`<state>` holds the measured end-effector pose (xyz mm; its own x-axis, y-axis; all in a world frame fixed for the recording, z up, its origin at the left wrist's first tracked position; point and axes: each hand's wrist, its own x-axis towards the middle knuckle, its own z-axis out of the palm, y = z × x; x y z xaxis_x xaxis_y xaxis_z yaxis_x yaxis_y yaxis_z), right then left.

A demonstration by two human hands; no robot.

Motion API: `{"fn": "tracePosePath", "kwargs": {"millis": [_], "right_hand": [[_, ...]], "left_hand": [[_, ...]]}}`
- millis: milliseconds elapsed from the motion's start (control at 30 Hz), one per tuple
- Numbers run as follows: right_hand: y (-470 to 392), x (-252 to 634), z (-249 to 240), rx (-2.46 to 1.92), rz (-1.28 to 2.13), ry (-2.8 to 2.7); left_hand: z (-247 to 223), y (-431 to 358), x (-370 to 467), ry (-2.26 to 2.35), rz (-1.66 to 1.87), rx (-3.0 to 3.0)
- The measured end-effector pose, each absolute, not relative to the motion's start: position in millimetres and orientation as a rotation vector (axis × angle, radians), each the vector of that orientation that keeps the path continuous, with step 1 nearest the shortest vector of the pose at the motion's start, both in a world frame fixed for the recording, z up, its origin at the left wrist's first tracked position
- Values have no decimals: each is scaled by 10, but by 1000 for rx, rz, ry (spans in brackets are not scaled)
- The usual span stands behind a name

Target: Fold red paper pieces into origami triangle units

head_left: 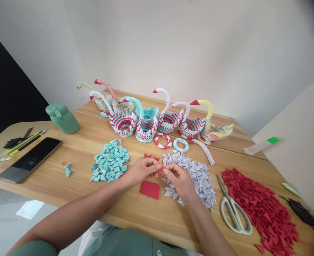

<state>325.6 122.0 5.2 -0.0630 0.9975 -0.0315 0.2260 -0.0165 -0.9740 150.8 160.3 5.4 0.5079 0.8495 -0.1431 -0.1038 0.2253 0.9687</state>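
Between my two hands, above the middle of the table, a small piece of red paper (160, 169) is pinched. My left hand (145, 168) grips it from the left with thumb and fingertips. From the other side, my right hand (178, 177) pinches its right end. The fingers cover much of the paper, so its folds are hard to make out. Below the left hand lies a flat red stack of paper (149, 190). Some folded red pieces (150, 156) sit just behind the hands. A heap of pale lilac folded pieces (196, 174) spreads under and beside my right hand.
Several paper swans (147, 128) stand along the back. Two paper rings (163, 140) and a white curved neck (205, 152) lie before them. Turquoise pieces (110, 161), a phone (31, 159) and a green bottle (62, 118) are left; scissors (233, 209) and red pieces (263, 209) right.
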Motion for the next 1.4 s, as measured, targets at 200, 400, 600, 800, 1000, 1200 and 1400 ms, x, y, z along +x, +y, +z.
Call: {"fn": "tracePosePath", "kwargs": {"millis": [200, 400, 600, 800, 1000, 1200, 1400], "right_hand": [[1203, 3309, 124, -1369, 814, -1596], [1222, 3325, 114, -1160, 415, -1881], [1252, 3358, 103, -1023, 395, -2007], [1271, 3380, 90, -1055, 457, -2021], [1277, 3347, 125, -1165, 638, -1860], [1263, 3329, 88, -1303, 828, -1615], [1252, 3303, 53, -1242, 1008, -1552]], "left_hand": [[117, 1618, 1490, 787, 757, 1086], [105, 1619, 1490, 766, 708, 966], [95, 1613, 1491, 753, 621, 975], [85, 1622, 1493, 821, 657, 1218], [68, 1607, 1477, 820, 775, 1621], [53, 1586, 1484, 866, 834, 1818], [-12, 1621, 1490, 739, 788, 1493]]}}
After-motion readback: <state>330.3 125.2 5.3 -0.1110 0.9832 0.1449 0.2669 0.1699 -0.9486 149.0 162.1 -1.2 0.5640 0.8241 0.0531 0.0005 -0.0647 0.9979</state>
